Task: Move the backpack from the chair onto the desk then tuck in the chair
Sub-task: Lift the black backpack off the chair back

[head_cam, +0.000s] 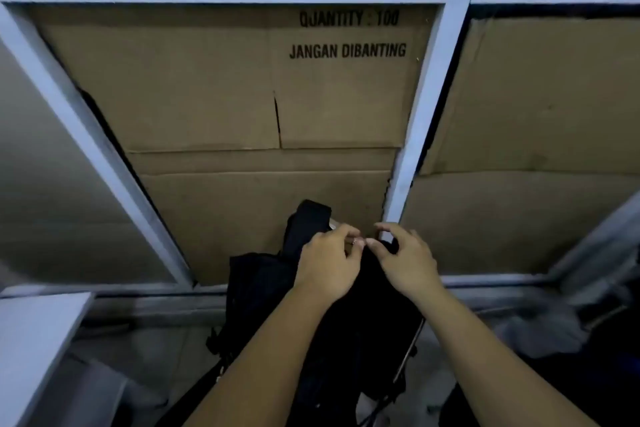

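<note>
Black backpack [332,315] upright, long axis vertical, directly below both hands, against cardboard-backed window frame [429,107]. Left hand [329,263] and right hand [407,262] pinching backpack top, equally near. Chair, desk not identifiable.

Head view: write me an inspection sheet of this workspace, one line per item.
Surface: a white slab at lower left, possibly the desk; nothing seen on its visible part.
Job's things: black backpack upright below the hands; the chair cannot be made out.
Clutter: grey cloth bunched at lower right.
Grippers: left hand and right hand pinch at the backpack's top, fingertips nearly meeting.
Cables: thin dark strands hang at the backpack's lower edge; straps or cables, cannot tell.
Surroundings: white window frame backed by cardboard sheets printed JANGAN DIBANTING.
</note>
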